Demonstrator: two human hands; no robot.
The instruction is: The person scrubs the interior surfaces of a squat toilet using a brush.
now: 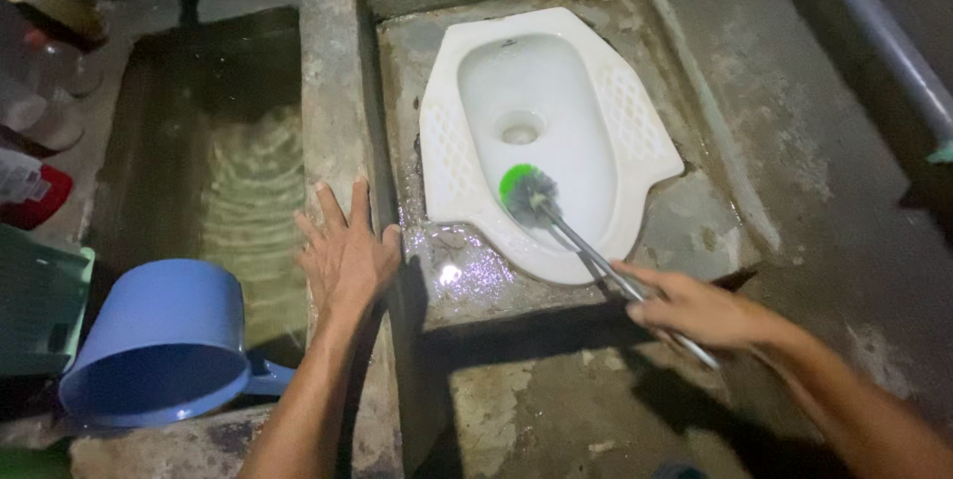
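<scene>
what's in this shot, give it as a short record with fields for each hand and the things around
left hand: left hand flat, fingers spread, on the concrete wall of the water tank
right hand: right hand grips the metal handle of a toilet brush
brush head: green and dark bristles, inside the white squat toilet
nearby: blue scoop on its side at the tank's near corner
floor: wet concrete

Harsh light from near the camera brightens the centre, where the white squat toilet pan [541, 132] almost washes out. Corners fall dark. Wet concrete glints lower centre; hard arm shadows lie below. Edges are slightly soft.
</scene>
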